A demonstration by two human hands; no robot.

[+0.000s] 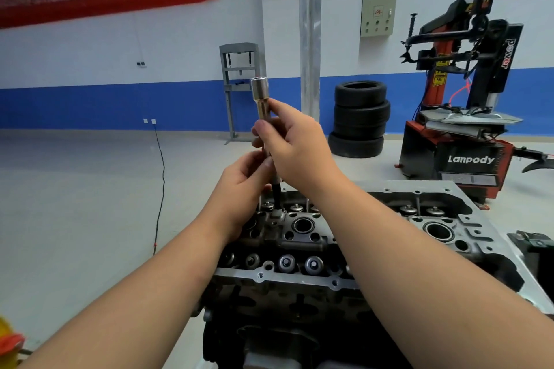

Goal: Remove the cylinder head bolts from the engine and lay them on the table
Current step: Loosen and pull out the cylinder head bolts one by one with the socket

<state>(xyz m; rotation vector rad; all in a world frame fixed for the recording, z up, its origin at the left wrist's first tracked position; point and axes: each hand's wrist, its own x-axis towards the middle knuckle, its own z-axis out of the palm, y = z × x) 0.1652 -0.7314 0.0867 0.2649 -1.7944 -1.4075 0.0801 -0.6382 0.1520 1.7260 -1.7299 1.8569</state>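
Two bare forearms reach in from the bottom edge over the engine, whose exposed cylinder head fills the lower middle. Both hands hold one long bolt standing nearly upright above the head's far left corner. Its long axis runs vertical, the wide silver cap end up and the dark lower end down at a hole in the head. The right hand pinches the shaft high up; the left hand grips it lower. Stacked tyres stand beyond.
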